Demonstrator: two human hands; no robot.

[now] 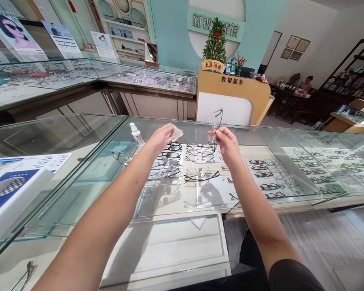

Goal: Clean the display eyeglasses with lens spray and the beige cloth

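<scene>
My left hand [163, 137] is raised over the glass display case, its fingers closed on a pale cleaning cloth [178, 133]. To the right of it, my right hand [227, 142] pinches a pair of dark-framed eyeglasses [221, 120] above the case, one temple pointing up. The cloth and these eyeglasses are apart. Left of my left hand stands a white spray bottle [136, 135] on the glass. Below and between my hands lies another pair of eyeglasses [202, 176]. My left forearm partly hides the rows of frames under it.
The glass display case [176, 220] spans the view, with several eyeglass frames [269, 186] on trays at right. A blue and white box [13, 192] sits at left. Beyond are a wooden cashier counter [204, 91], a potted plant [215, 44] and a seated person [307, 85].
</scene>
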